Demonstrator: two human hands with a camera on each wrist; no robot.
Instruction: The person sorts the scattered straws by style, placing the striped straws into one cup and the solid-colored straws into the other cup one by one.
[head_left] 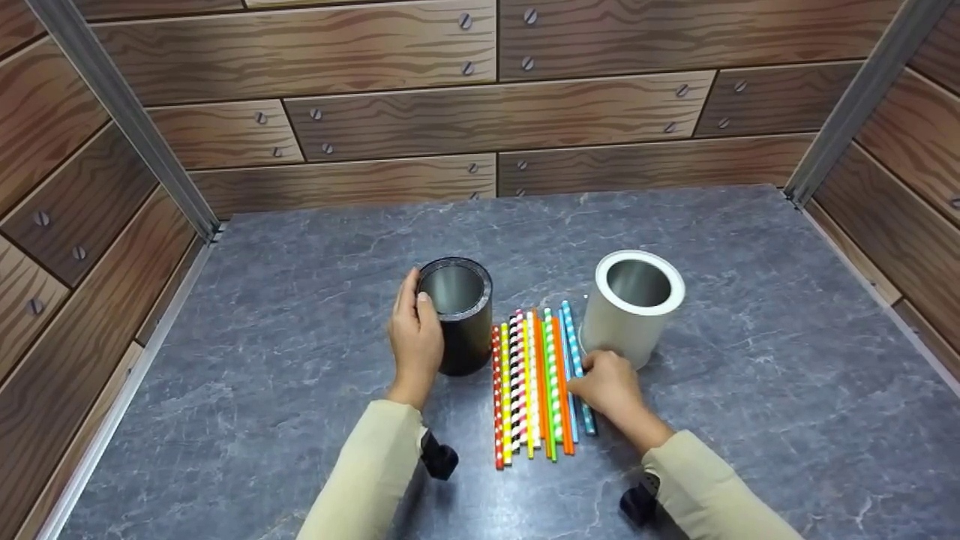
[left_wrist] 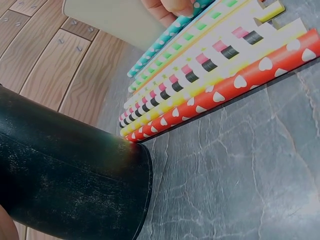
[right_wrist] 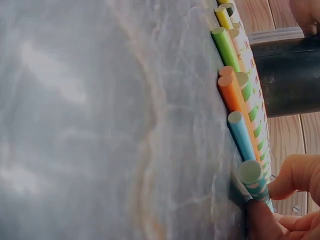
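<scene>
My left hand (head_left: 416, 337) holds the left side of an upright black metal cup (head_left: 466, 341), its thumb near the rim. With thumb and fingers, my right hand (head_left: 611, 386) pinches a blue straw with white dots (right_wrist: 251, 172), the rightmost of a row of paper straws (head_left: 517, 405). The row lies side by side between the black cup and an upright white metal cup (head_left: 622, 330). Red with white hearts, the leftmost straw (left_wrist: 215, 97) lies close to the black cup's base. Both cups are open at the top; their bottoms inside are hidden.
A grey marbled tabletop (head_left: 300, 300) carries everything. Wood-patterned panels (head_left: 390, 120) close off the back and both sides, with metal posts (head_left: 135, 120) at the corners. A small black camera (head_left: 439, 457) sits on each wrist.
</scene>
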